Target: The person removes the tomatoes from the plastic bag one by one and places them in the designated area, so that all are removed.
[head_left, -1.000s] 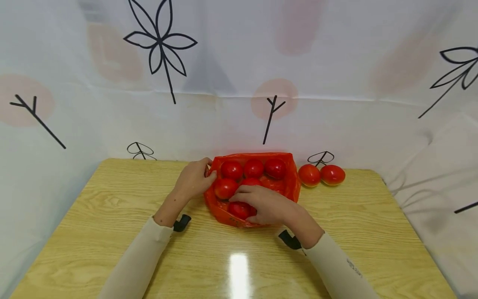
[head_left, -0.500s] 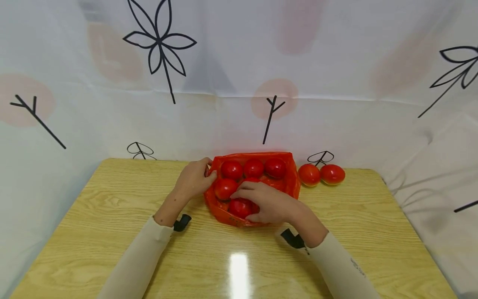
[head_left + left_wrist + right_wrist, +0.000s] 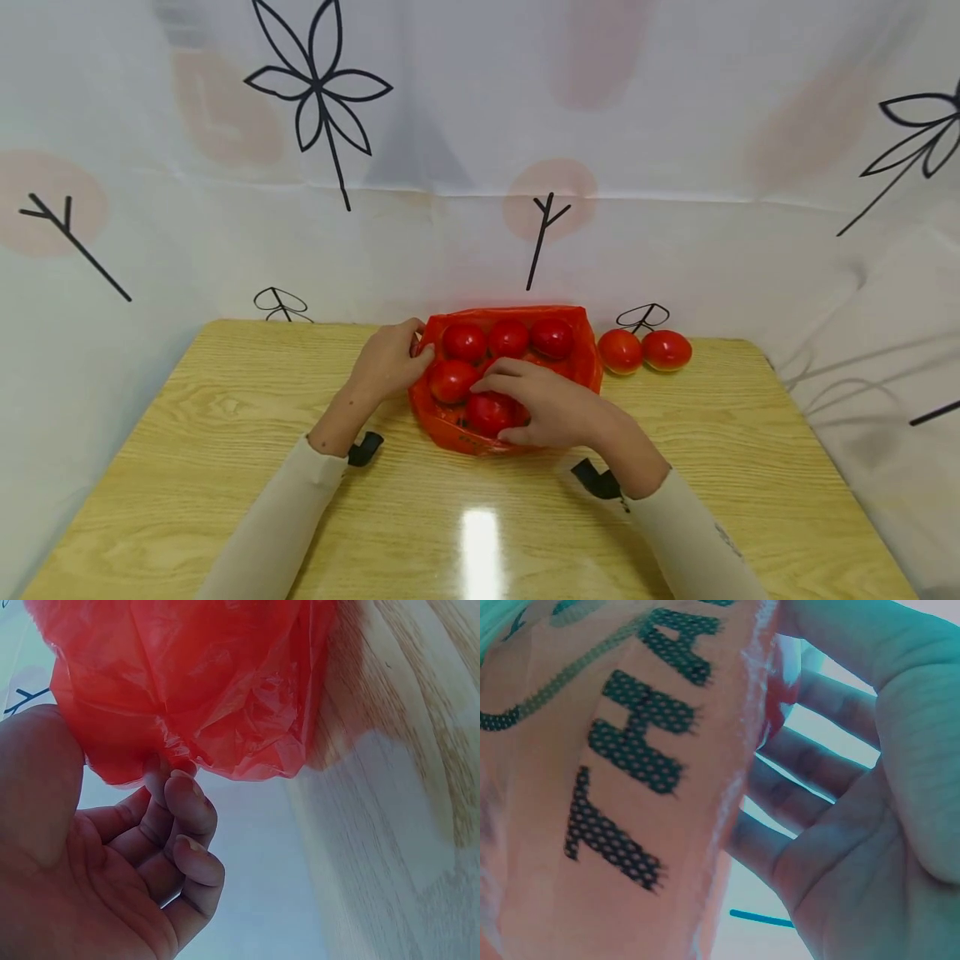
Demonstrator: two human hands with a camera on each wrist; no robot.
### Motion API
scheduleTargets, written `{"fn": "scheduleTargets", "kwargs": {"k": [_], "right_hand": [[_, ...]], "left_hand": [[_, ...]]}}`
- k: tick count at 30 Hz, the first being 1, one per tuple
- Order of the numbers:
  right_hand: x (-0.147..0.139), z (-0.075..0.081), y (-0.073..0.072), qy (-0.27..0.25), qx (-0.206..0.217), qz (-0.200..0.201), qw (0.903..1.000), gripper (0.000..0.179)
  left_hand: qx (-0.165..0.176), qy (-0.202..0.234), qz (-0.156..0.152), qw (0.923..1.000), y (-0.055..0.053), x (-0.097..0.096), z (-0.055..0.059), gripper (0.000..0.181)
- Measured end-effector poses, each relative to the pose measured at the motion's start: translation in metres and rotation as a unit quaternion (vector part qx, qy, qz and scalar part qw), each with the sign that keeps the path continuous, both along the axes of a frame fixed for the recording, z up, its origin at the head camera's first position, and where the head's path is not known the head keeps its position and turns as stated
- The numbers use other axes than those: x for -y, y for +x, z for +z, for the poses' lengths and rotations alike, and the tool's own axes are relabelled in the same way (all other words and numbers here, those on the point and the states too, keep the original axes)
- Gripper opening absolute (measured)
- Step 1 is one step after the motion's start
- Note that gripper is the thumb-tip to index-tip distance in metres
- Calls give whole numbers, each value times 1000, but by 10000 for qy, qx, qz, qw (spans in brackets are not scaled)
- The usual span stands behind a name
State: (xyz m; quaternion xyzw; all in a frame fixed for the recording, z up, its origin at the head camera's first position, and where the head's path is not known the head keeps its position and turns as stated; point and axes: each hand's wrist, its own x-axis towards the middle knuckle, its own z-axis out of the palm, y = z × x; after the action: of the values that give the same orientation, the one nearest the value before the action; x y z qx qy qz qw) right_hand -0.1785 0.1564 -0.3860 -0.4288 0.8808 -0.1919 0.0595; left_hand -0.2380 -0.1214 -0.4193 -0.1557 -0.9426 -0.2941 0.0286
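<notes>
A red plastic bag (image 3: 505, 313) stands with its mouth open on the table, several tomatoes inside. At its left rim my left hand (image 3: 387, 360) pinches the plastic; the left wrist view shows the fingertips (image 3: 191, 802) curled at the bag's edge. My right hand (image 3: 551, 402) reaches over the front right of the bag and grips a tomato (image 3: 489, 414), fingers behind it and thumb in front. Three tomatoes line the back of the bag, the middle one (image 3: 508, 338) among them. Another tomato (image 3: 452, 381) lies at the left. In the right wrist view the printed bag side (image 3: 630, 787) hides most of the gripped tomato.
Two more tomatoes (image 3: 620, 352) lie on the table just right of the bag, side by side. The wooden table (image 3: 225, 467) ends at a white patterned cloth (image 3: 465, 125) hanging behind it.
My right hand has shifted slightly to the right, and the tomato in it has moved slightly right as well. The left hand stays at the bag's left rim.
</notes>
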Motion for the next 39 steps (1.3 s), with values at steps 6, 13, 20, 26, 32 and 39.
{"fn": "scheduleTargets", "kwargs": {"k": [6,13,20,26,32,39], "right_hand": [[-4,2,-1,-191,-203,19,9996,57],[-10,2,-3,-596,-337,-100,9976,57],[-18,-2,-3,-892,-543,-274,9942,59],[-23,-4,-2,-1130,-729,-412,9901,62],[-28,-6,-1,-1398,-947,-511,9843,62],[-34,-4,0,-1664,-1143,-598,9776,63]], "left_hand": [[7,-23,10,10000,0,0,-1,29],[7,-30,23,10000,0,0,-2,29],[10,-18,59,10000,-1,0,-3,28],[41,-40,59,10000,-2,0,-3,26],[56,-52,75,9999,-2,0,-3,25],[36,-65,78,9999,-3,0,-1,24]]}}
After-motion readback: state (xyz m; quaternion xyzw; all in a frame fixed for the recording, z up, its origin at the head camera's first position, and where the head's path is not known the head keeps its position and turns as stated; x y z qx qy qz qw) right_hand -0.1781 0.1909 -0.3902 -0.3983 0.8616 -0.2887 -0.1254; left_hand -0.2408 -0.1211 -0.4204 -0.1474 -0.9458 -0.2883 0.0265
